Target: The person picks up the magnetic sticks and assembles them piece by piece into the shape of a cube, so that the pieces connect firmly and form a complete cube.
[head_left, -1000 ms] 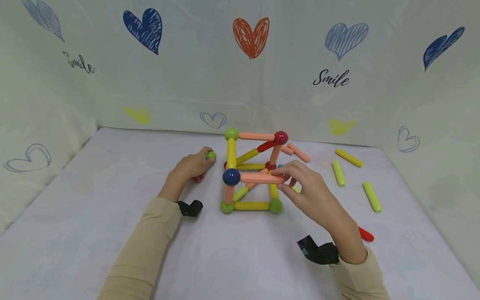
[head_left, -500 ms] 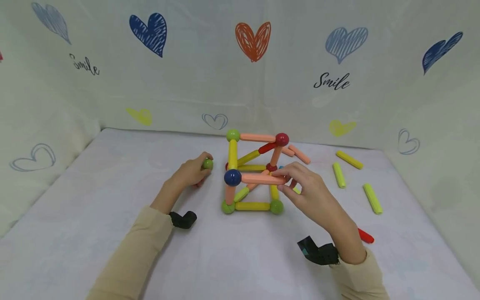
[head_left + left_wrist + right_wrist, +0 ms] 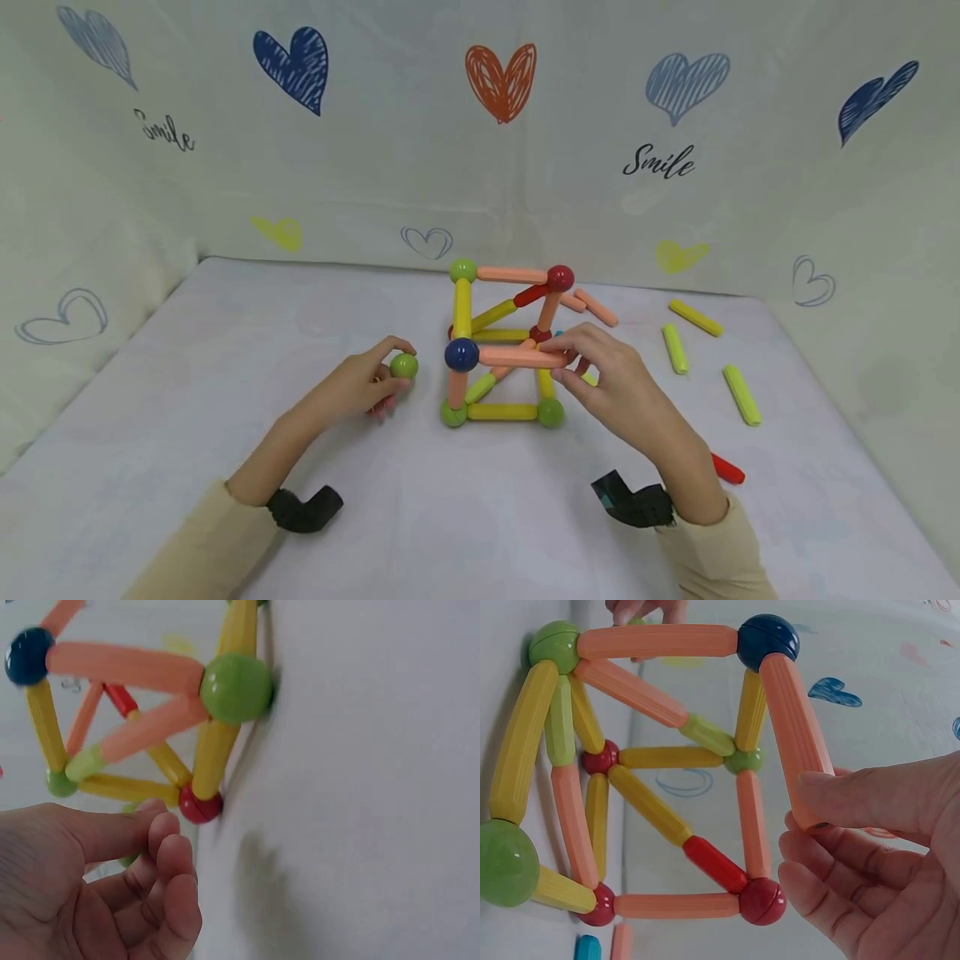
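Note:
A frame of coloured sticks and balls stands mid-table, with a blue ball (image 3: pixel 461 355) at its near upper left corner. From that ball an orange stick (image 3: pixel 517 357) runs right, and my right hand (image 3: pixel 611 379) pinches its free end between thumb and fingers. In the right wrist view the stick's bare tip shows below the thumb. Left of the frame, my left hand (image 3: pixel 360 383) pinches a loose green ball (image 3: pixel 404 366) between thumb and forefinger, apart from the frame. The fingers mostly hide this ball in the left wrist view. Green balls (image 3: pixel 551 413) sit at the frame's near bottom corners.
Several loose sticks lie to the right: a yellow stick (image 3: pixel 696 317), lime sticks (image 3: pixel 742 395) and a red stick (image 3: pixel 727 468) by the right forearm. Behind the frame lie orange sticks (image 3: pixel 596 307). A white cloth backdrop (image 3: pixel 375 150) with printed hearts rises at the back.
My left hand has drawn back toward the near left with the green ball, turning so that more of the ball shows. My right hand still holds the orange stick in the same place.

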Tool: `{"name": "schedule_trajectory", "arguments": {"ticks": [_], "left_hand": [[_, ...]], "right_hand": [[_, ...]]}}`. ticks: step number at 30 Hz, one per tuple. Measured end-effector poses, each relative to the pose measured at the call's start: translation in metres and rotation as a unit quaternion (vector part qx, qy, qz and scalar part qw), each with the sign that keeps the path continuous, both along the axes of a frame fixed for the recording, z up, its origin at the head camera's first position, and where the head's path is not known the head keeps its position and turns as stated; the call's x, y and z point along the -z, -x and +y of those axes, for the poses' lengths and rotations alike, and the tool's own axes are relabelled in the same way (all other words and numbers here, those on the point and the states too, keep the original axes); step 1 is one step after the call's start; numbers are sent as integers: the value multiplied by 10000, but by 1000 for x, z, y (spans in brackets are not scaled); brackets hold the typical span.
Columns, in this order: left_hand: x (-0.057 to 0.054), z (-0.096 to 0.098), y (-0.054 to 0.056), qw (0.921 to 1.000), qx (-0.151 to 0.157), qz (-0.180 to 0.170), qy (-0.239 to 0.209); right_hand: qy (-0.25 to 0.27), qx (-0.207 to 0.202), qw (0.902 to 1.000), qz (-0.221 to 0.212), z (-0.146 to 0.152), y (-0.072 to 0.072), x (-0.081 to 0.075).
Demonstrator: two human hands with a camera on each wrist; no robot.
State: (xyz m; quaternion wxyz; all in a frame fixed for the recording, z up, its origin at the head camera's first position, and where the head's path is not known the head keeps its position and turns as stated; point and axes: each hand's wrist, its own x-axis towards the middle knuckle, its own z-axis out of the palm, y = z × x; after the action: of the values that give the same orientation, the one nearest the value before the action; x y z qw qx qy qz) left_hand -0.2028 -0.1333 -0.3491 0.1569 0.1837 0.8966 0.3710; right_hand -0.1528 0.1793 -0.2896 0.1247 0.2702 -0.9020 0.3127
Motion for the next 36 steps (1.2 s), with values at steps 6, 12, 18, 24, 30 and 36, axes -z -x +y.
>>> {"name": "schedule_trajectory", "arguments": {"ticks": [6,12,18,24,30,36], "left_hand": [[-12,19,-45,9974,671,131,-210],[-1,50,-58,9903,1046,-347,-847],[13,80,-53,9912,996,-328,-814],[18,100,-46,9910,1074,-356,-713],[24,111,-43,9895,1154,-589,-635],[25,112,-43,9910,974,-759,-507]], "right_hand": [[-5,17,10000,6,0,0,0],[16,8,10000,4,-1,0,-1],[30,9,10000,26,-2,0,0],[35,66,10000,21,-2,-1,0],[28,85,10000,17,-3,-1,1],[0,82,10000,42,-2,-1,1]]}}
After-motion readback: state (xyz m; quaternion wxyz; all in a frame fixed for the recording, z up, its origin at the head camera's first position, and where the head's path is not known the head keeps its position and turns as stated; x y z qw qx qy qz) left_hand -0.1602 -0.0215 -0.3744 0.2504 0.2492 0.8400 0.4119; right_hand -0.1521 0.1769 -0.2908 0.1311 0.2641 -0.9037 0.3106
